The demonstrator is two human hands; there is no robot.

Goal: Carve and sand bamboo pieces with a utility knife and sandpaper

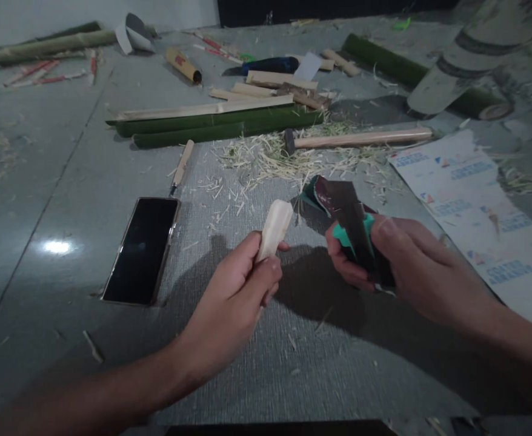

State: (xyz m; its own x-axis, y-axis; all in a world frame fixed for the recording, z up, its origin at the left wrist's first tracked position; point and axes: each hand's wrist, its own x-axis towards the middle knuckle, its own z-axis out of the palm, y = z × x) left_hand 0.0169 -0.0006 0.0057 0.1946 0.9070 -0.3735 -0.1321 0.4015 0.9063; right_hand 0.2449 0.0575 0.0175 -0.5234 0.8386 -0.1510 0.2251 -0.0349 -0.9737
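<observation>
My left hand point(243, 284) is closed around a pale strip of wood or bamboo point(275, 224), whose squared upper end sticks up past the fingers. To its right, my right hand point(406, 254) grips a teal-and-black hand tool point(354, 233) carrying a dark, flat strip like sandpaper. A curled dark piece point(317, 194) juts from the tool's far left end. A gap separates the tool from the pale strip. The lower part of the strip is hidden inside my left fist.
A phone point(142, 251) and a wooden-handled tool point(183, 166) lie left. Beyond are shavings point(261, 163), a hammer point(361, 138), green bamboo pieces point(229, 127), and a blue-handled tool point(272, 65). Printed sheet point(470, 200) lies right; someone's leg point(452, 72) is behind it.
</observation>
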